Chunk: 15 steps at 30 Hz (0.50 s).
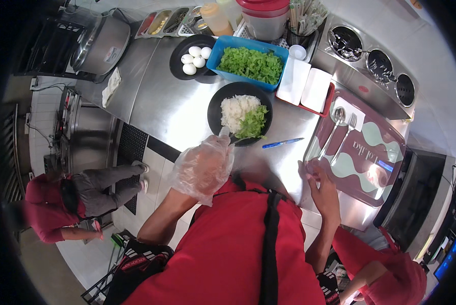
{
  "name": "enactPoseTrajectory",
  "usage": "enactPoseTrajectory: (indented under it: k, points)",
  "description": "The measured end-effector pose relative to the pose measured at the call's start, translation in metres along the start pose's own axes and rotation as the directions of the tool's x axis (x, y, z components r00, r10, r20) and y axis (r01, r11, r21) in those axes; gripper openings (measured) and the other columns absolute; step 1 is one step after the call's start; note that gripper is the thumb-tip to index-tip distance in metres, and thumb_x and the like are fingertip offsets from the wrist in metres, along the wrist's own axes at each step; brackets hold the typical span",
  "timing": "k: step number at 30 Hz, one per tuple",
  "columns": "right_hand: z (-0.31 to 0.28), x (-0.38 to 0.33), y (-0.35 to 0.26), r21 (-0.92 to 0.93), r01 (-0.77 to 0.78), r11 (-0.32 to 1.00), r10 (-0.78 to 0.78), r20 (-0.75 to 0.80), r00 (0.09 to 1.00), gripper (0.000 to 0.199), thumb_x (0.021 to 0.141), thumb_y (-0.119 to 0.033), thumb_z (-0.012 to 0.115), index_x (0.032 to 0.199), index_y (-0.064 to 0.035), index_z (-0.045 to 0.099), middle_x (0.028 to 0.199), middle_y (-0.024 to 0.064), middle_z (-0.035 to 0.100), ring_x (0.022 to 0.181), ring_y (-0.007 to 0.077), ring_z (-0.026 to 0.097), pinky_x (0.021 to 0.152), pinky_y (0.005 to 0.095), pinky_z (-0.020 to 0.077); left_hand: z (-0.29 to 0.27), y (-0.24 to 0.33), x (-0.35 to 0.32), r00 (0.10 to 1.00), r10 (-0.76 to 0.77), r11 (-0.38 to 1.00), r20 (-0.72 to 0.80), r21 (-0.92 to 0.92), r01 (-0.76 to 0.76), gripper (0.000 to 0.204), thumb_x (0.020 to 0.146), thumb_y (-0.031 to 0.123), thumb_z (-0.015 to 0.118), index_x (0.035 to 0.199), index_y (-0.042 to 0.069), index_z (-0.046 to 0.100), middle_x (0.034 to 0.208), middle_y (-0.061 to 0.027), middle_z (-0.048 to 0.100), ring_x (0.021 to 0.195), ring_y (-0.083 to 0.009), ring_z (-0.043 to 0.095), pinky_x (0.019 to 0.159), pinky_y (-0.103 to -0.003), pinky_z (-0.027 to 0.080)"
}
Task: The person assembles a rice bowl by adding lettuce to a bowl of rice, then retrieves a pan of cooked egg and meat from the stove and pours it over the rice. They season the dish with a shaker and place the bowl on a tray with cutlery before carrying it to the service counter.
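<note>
The steel counter (162, 101) runs back under the wearer's red shirt, which hides its near edge. The patterned tray (362, 157) holds a spoon and fork. A blue tub (223, 48) of chopped greens sits behind the black bowl (215, 109) of rice and lettuce. The left hand (203, 165), in a loose plastic glove that blurs its fingers, hangs by the bowl's near rim; their spread cannot be told. The bare right hand (322, 185) rests fingers together on the tray's near corner.
</note>
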State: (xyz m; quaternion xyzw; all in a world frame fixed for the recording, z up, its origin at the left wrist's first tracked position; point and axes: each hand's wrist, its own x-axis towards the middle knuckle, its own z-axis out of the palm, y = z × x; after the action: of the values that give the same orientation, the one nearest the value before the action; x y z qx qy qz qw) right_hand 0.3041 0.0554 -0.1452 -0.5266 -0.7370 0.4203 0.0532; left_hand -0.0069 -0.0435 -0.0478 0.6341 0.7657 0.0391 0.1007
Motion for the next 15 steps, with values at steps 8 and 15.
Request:
enactPoseTrajectory:
  k: [8,15]
  points:
    - [-0.003,0.005,0.004,0.006,-0.039,0.999,0.039,0.021,0.999,0.041,0.099,-0.029,0.058,0.127,0.0011,0.056,0.114,0.0266,0.065,0.104,0.0435,0.064,0.088,0.0480,0.0500,0.003,-0.008,0.010,0.992,-0.062,0.998,0.110,-0.020,0.065,0.029,0.096,0.019,0.057,0.120,0.003,0.058,0.091,-0.0174,0.063,0.080,-0.0347,0.065,0.069,-0.045,0.052]
    - [0.000,0.008,0.001,-0.001,-0.021,1.000,0.021,-0.009,1.000,0.044,0.098,-0.027,0.062,0.129,0.0020,0.058,0.111,0.0251,0.069,0.099,0.0368,0.070,0.085,0.0425,0.0529,0.007,-0.012,0.004,0.991,0.080,0.991,0.107,-0.118,-0.067,0.032,0.092,0.019,0.060,0.121,0.006,0.060,0.100,-0.0154,0.066,0.086,-0.0340,0.065,0.075,-0.044,0.054]
